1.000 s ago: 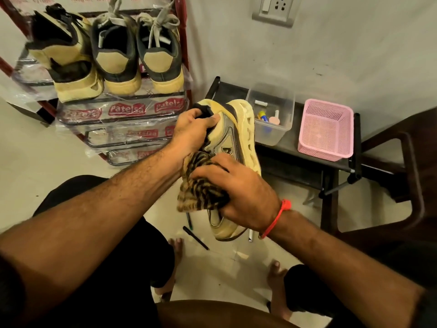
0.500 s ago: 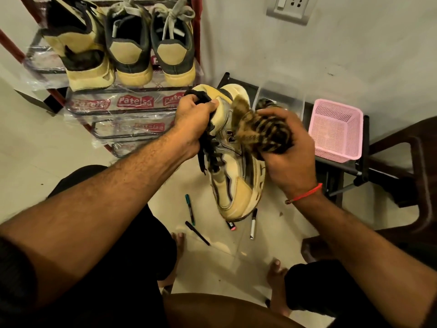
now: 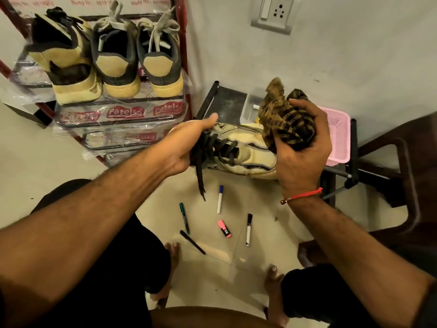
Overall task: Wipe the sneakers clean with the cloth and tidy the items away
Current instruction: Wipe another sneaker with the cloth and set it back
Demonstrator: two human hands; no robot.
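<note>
My left hand point(image 3: 189, 143) reaches out from a nearly straight forearm, palm turned inward, thumb stretched forward along the top and fingers curled under in a grip on the sneaker point(image 3: 246, 152) at its laced end. My right hand point(image 3: 300, 147) is raised beside it, wrist bent, back of the hand toward me, fingers wrapped round the bunched cloth point(image 3: 283, 119). A red thread circles my right wrist.

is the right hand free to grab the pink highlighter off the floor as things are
Probably not yet. The right hand is gripping the bunched cloth up at the sneaker, so it is occupied. The pink highlighter lies uncovered on the floor among the pens, so nothing blocks it once the cloth is released.
</note>
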